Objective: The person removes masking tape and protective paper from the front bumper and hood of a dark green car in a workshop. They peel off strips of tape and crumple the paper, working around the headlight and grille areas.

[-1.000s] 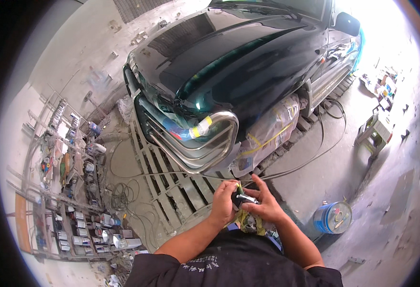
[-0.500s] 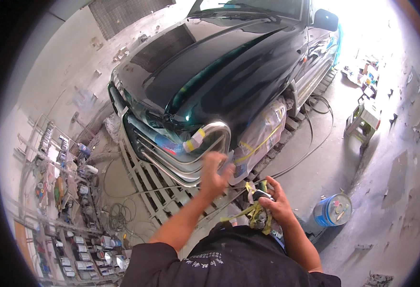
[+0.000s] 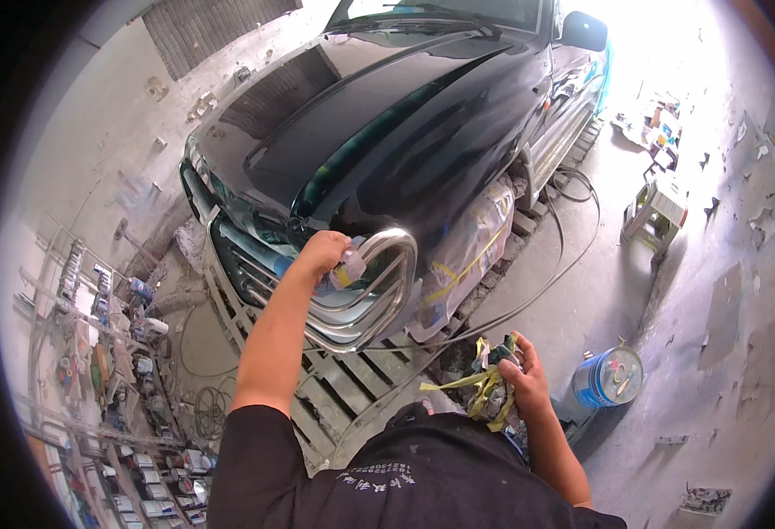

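My left hand point(image 3: 325, 251) reaches out to the chrome bull bar point(image 3: 396, 251) at the front of a dark car point(image 3: 387, 132). Its fingers are closed at the edge of a masking paper piece point(image 3: 348, 269) with yellow tape, which wraps part of the bar by the headlight. The fingertips are partly hidden. Close to my body, my right hand point(image 3: 524, 379) is wrapped round a crumpled wad of used masking tape point(image 3: 484, 392), yellow strips and paper bits hanging from it. One long strip sticks out to the left.
Wooden pallet slats point(image 3: 334, 379) lie under the car's front. A hose point(image 3: 537, 309) runs along the floor on the right, past plastic sheeting point(image 3: 471, 264) over the wheel. A blue paint bucket point(image 3: 608, 377) and a stool point(image 3: 656, 212) stand right. Cluttered shelves point(image 3: 140, 353) line the left.
My left hand has moved forward and left, from in front of the bull bar to the masking paper on it. My right hand still holds the wad near my body.
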A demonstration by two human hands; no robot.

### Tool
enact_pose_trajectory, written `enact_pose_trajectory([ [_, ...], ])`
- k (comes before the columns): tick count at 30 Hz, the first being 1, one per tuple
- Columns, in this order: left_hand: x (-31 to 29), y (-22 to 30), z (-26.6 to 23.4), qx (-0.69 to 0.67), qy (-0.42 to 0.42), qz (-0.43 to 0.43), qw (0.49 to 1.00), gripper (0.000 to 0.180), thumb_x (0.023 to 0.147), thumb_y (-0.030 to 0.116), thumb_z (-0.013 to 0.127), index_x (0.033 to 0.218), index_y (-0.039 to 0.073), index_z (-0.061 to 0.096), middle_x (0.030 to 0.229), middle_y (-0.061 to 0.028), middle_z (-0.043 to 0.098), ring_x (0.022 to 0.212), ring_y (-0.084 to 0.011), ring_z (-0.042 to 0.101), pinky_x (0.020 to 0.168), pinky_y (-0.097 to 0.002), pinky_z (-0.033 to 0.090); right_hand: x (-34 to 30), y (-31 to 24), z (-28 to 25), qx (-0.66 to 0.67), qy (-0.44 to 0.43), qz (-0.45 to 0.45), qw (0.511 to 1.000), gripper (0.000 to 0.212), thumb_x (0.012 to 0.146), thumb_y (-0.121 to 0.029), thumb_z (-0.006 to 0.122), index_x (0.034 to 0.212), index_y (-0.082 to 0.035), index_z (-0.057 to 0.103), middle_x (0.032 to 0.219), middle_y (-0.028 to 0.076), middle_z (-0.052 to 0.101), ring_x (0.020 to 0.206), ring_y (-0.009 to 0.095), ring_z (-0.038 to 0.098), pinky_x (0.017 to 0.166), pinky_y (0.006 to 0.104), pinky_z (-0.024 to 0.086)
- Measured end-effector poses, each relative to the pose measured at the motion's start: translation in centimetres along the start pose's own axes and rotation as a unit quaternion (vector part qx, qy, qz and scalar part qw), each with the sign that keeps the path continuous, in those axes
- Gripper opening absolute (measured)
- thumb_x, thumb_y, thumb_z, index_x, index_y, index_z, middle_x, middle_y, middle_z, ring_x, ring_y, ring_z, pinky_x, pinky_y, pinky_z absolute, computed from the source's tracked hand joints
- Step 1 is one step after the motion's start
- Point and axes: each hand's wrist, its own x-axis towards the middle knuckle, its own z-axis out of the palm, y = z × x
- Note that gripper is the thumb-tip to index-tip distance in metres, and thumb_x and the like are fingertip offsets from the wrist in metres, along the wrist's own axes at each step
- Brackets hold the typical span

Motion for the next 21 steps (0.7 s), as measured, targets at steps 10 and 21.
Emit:
enact_pose_trajectory([
  [10,-8.3,1.5,-7.2,-0.348,0.275,0.227,0.867,0.022,0.099,0.011,0.036,0.111,-0.002,0.048,0.092,-0.0152,0.062,0.085,-0.0260,0.066,0.074,-0.0342,0.055,-0.5,0.8,-1.6,0.014,0.035,-0.013,0.999,0.066,0.082,-0.012,0.067,0.137,-0.001,0.033,0.117,0.010,0.055,0.104,0.018,0.056,0.091,0.0305,0.046],
  [21,-11.0,-8.8,6.9,-0.535,0.148,0.016,0.832,0.026,0.082,0.020,0.072,0.101,0.011,0.056,0.080,0.0005,0.055,0.047,-0.0058,0.035,0.043,-0.0210,0.027,0.5,1.9,-1.1,0.010,-0.032,0.018,0.999,0.063,0.082,-0.010,0.066,0.136,0.001,0.034,0.121,0.010,0.053,0.107,0.017,0.054,0.093,0.0299,0.044],
])
